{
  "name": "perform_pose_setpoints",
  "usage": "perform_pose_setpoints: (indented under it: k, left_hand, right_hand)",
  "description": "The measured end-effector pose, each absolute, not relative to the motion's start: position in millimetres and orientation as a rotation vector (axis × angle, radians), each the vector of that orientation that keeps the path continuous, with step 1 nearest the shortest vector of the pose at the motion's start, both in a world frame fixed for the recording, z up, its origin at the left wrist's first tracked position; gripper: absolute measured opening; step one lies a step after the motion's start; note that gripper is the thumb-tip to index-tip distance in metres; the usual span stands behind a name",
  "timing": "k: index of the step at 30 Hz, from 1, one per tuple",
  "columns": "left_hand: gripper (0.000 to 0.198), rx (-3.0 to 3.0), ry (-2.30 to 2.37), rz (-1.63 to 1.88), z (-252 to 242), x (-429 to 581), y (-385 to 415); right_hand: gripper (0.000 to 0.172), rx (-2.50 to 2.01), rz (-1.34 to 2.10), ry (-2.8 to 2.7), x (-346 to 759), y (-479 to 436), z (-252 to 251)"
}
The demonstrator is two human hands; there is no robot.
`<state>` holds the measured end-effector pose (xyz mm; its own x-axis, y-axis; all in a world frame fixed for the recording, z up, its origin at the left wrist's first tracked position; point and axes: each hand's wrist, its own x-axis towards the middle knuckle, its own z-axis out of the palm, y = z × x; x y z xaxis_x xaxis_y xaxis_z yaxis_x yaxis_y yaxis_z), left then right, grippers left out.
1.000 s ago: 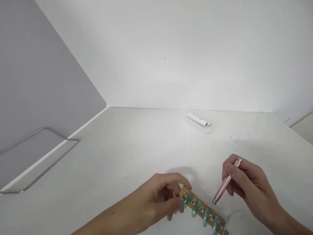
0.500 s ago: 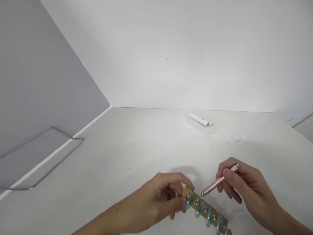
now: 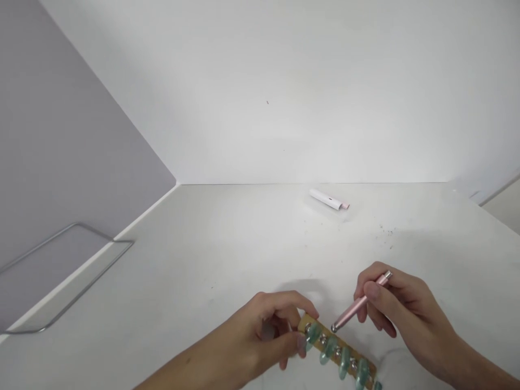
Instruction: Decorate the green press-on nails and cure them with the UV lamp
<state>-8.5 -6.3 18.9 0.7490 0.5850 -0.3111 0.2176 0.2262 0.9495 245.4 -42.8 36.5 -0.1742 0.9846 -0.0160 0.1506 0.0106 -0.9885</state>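
My left hand (image 3: 270,333) is closed on the upper-left end of a yellowish wooden bar (image 3: 343,343), pinching it between thumb and fingers. Along the bar stand several glossy green false nails (image 3: 344,362) on small silvery mounts; the lower end runs near the bottom of the picture. In my right hand (image 3: 402,309) is a slim pink pen-like tool (image 3: 356,304), gripped between thumb and fingers like a pen. Its rounded silver tip points down and left, close to the bar's upper edge; whether they touch I cannot tell.
Toward the back of the white table (image 3: 195,238) lies a white stick-like item (image 3: 325,199) with a pink end. Dark specks are scattered right of it. A bent metal wire frame (image 3: 91,283) is at the left. A white wall (image 3: 284,81) rises behind.
The view has shifted slightly. Both hands keep their grips on the wooden bar and the pink tool, and the tool's tip remains near the bar.
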Motion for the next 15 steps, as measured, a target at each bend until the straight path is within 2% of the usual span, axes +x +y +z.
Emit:
perform_pose_setpoints:
  k: [15]
  left_hand:
    - [0.013,1.357,0.734,0.293,19.2,-8.8,-6.1]
  right_hand:
    - [0.039,-1.217,1.318,-1.440,247.0,-44.0,34.8]
